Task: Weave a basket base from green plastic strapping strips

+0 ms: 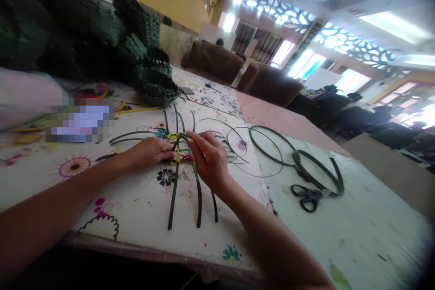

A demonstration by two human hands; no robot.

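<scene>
Dark green flat strips [172, 204] lie crossed on the flowered tablecloth, their ends spreading outward. Around the crossing, small yellow ties [176, 157] and a red tie [186, 157] show. My left hand [152, 152] is closed at the left side of the crossing, pinching a dark strip [176, 144] between thumb and fingers. From the right, my right hand [211, 161] pinches a strip end near the top of the crossing. My fingers partly cover the woven middle.
Scissors [307, 197] lie at the right beside a coil of dark strip [319, 176]. Thin loops [268, 147] spread behind my right hand. Dark green woven baskets [158, 86] are piled at the back left. Brown chairs [214, 61] stand beyond the table.
</scene>
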